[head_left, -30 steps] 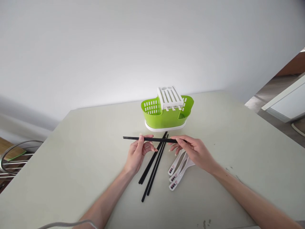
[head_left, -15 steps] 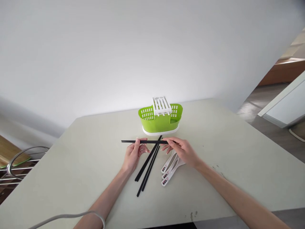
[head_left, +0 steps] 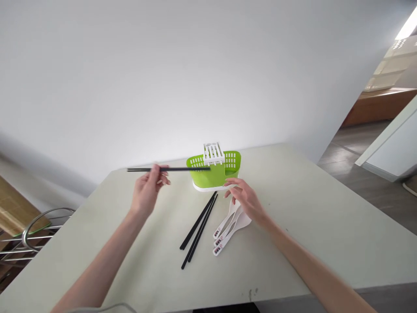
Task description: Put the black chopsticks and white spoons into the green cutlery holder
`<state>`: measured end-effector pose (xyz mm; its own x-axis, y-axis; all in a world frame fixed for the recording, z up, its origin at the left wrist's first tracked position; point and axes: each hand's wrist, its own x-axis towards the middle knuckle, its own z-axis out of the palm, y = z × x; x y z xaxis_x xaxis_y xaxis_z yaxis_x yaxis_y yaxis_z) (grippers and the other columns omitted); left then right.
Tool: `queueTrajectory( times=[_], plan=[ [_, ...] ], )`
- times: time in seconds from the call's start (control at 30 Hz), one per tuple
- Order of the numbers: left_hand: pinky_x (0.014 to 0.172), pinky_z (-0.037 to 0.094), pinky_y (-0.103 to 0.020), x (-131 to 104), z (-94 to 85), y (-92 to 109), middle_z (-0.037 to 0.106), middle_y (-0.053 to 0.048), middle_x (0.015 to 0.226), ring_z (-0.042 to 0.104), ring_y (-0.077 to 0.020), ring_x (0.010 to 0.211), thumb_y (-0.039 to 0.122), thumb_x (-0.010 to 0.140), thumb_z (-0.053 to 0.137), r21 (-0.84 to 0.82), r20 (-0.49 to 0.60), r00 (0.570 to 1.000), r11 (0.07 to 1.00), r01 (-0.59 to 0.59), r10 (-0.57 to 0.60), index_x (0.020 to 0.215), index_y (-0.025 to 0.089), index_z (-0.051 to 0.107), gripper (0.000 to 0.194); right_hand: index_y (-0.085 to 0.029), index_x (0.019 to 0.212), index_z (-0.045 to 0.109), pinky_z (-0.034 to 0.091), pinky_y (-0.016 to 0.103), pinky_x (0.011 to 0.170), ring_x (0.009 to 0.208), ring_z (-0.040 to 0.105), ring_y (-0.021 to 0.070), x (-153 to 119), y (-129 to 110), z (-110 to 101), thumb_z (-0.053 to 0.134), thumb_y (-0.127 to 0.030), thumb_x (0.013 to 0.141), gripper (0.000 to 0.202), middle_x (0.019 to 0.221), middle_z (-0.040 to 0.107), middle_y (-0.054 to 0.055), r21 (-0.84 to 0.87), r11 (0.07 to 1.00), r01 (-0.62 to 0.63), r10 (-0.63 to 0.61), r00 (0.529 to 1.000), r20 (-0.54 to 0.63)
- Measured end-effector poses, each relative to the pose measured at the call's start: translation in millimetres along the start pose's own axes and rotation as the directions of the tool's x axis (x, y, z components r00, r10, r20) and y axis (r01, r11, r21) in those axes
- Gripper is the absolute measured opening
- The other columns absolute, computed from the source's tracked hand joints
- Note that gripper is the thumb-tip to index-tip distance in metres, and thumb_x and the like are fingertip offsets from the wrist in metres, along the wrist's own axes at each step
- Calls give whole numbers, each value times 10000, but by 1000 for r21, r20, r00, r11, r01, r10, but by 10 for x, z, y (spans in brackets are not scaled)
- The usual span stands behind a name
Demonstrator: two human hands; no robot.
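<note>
My left hand (head_left: 148, 187) pinches a pair of black chopsticks (head_left: 182, 169), held level above the table; their right ends pass in front of a green basket (head_left: 208, 177). A white slotted rack (head_left: 213, 153) sits across the basket's middle, and the base under it is white. My right hand (head_left: 243, 198) is empty, its fingers apart, just in front of the basket's right side and over several white spoons (head_left: 228, 237). Their handles point toward me, and the hand hides part of them. More black chopsticks (head_left: 198, 230) lie on the table to the left of the spoons.
The pale table (head_left: 293, 234) reaches back to a white wall (head_left: 195, 78). At the far left stand a metal wire rack (head_left: 31, 243) and a wooden board (head_left: 19, 208). Part of a grey cable (head_left: 114, 306) shows at the bottom edge, near my left forearm.
My left hand has moved left and up with the pair of chopsticks. My right hand has let go of their right end and opened. The view has shifted slightly.
</note>
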<state>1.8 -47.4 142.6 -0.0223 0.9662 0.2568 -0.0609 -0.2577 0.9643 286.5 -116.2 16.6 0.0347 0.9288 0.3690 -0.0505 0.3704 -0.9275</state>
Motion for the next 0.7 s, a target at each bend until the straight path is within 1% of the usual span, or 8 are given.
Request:
queueTrajectory(
  times=[0.07,0.17,0.27,0.37,0.43,0.5,0.63,0.7],
  plan=[
    [659,559,-217,214,-98,172,629,-7,754,540,-69,594,559,903,763,-53,-110,992,996,-67,61,958,115,790,449,-213,1272,595,538,297,609,876,721,196,50,54,-76,579,-580,1000,457,1226,702,121,-9,1000,-8,7,994,-105],
    [696,585,-210,489,-219,274,651,-25,819,547,-59,607,503,953,726,-8,-191,981,999,-40,38,959,111,795,398,-214,1172,595,500,276,564,792,688,173,128,191,-200,591,-599,966,437,1109,711,87,-35,997,-62,50,959,-278],
    [718,605,-216,677,-263,218,663,-35,834,549,-59,609,464,971,712,106,-184,983,994,32,-12,948,105,798,370,-224,1151,575,473,264,533,753,677,157,198,352,-336,627,-574,915,425,1125,687,71,-32,991,-129,102,892,-441],
    [716,621,-241,802,-230,115,680,-50,832,551,-69,600,465,957,722,250,-135,989,964,92,-59,897,102,796,375,-236,1140,559,467,264,513,717,674,144,247,495,-461,646,-526,860,412,1162,656,59,9,983,-184,158,819,-551],
    [714,633,-272,875,-178,63,702,-69,847,565,-83,598,495,927,743,347,-83,992,931,116,-93,865,102,796,402,-236,1116,555,467,265,506,691,666,137,266,573,-519,639,-501,838,393,1145,653,51,27,973,-227,199,781,-592],
    [714,643,-304,951,-108,31,720,-84,848,586,-101,597,548,885,766,429,-30,993,895,118,-117,850,104,798,447,-234,1099,553,470,266,505,680,665,136,275,633,-549,632,-480,826,377,1126,655,47,28,965,-259,223,765,-604],
    [701,640,-336,1106,65,14,764,-107,830,632,-136,577,641,792,800,565,59,986,820,94,-154,781,119,796,522,-227,1084,568,463,270,515,675,668,144,273,700,-553,639,-445,807,359,1088,672,45,-7,959,-282,225,781,-583],
    [699,624,-337,1175,158,12,786,-110,814,660,-154,556,645,797,784,659,86,984,750,63,-158,732,133,789,515,-228,1079,579,457,273,529,664,666,143,267,712,-547,645,-438,803,353,1084,684,43,-36,956,-291,220,792,-569]
  ],
)
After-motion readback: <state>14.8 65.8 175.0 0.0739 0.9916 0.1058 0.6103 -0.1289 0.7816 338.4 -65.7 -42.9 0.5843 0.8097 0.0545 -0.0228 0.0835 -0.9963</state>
